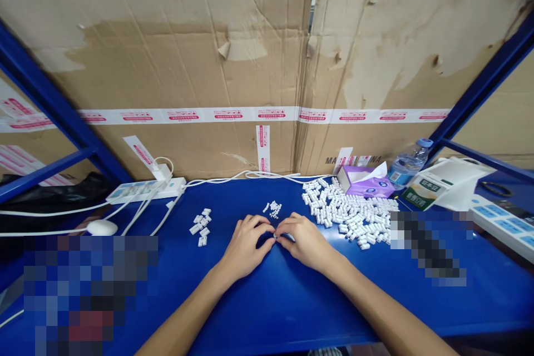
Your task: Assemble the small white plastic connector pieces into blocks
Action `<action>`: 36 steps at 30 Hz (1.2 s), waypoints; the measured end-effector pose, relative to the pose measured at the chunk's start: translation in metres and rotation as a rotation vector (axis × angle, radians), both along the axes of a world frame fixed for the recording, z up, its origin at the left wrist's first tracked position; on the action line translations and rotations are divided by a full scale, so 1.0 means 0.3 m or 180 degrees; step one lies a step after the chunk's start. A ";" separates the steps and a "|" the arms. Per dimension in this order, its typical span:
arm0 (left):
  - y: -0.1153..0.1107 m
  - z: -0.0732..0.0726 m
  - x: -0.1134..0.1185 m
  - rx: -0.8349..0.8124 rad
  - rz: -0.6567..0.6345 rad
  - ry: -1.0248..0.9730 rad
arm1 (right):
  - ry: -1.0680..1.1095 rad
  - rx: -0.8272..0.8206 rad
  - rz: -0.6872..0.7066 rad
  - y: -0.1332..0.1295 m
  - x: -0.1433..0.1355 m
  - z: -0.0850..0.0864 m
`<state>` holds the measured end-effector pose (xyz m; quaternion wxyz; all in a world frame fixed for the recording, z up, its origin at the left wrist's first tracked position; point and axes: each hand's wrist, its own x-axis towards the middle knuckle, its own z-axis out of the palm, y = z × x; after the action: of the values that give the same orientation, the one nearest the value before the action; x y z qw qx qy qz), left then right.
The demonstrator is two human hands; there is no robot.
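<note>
My left hand [247,245] and my right hand [302,239] meet at the middle of the blue table. Between their fingertips is a small white plastic piece [275,236], pinched from both sides and mostly covered by the fingers. Its exact kind is too small to make out. Just beyond the hands lies a little heap of tiny white parts [274,209]. Left of my left hand is a small group of white plastic blocks [201,225]. A large pile of similar white blocks [334,206] spreads out on the right, past my right hand.
Behind the big pile stand a purple tissue pack [367,179], a water bottle [406,164] and a green-and-white box [429,186]. White power strips [146,191] and cables lie at left, another strip [507,225] at right. A cardboard wall [200,67] closes the back, between blue metal posts.
</note>
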<state>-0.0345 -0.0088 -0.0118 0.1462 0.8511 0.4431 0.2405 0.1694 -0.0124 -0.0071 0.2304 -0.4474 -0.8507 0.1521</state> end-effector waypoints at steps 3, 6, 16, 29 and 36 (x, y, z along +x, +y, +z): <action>0.002 0.000 0.000 0.0002 0.0000 0.0019 | -0.0005 0.0017 0.0006 0.002 0.001 -0.004; 0.003 -0.001 -0.001 -0.0028 0.0010 0.0028 | -0.0009 0.0078 -0.0051 0.006 0.008 -0.001; -0.010 -0.028 -0.030 0.0228 0.0481 0.0414 | -0.0109 0.0177 -0.0242 0.012 0.021 0.000; -0.052 -0.060 -0.064 0.0343 0.0613 0.1212 | -0.0693 0.0011 -0.0541 -0.070 0.022 -0.043; -0.049 -0.065 -0.061 0.0418 0.0642 0.1266 | -0.0882 0.0004 -0.0584 -0.086 0.007 -0.059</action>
<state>-0.0527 -0.0237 -0.0311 -0.0245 0.8409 0.5294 0.1097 0.1714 -0.0383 -0.0248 0.1240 -0.5397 -0.8300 0.0668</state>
